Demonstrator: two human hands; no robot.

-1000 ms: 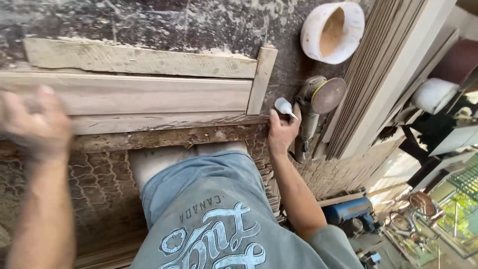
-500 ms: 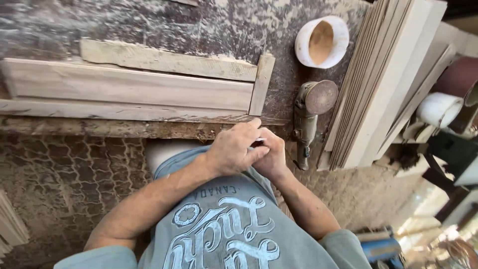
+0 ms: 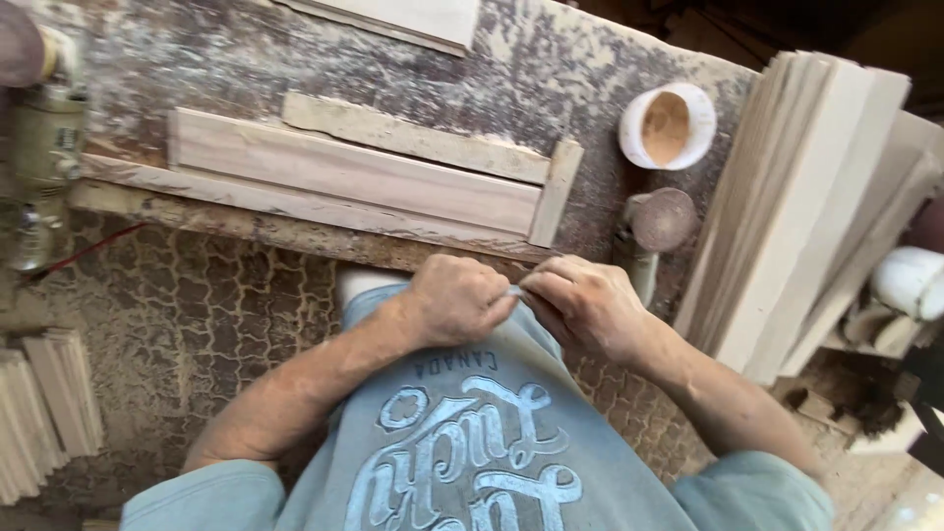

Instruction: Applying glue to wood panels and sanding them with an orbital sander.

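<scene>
My left hand (image 3: 457,300) and my right hand (image 3: 585,305) meet in front of my belly, just below the near edge of the workbench (image 3: 226,59). Their fingertips pinch a small pale object (image 3: 513,291) between them; most of it is hidden by the fingers, so I cannot tell what it is. Right beyond the hands lie long pale wooden strips (image 3: 354,172) flat on the bench, with a short strip (image 3: 556,192) set across their right end.
A white cup of brown powder (image 3: 669,123) stands at the back right, with a disc sander (image 3: 659,221) lying just in front of it. Boards (image 3: 796,197) lean in a stack on the right. A power tool (image 3: 44,147) sits far left; short wood pieces (image 3: 49,413) are stacked on the floor.
My right hand took a small white thing from beside the sander and drew back. My left hand came in from the far left, and both now meet at my belly.
</scene>
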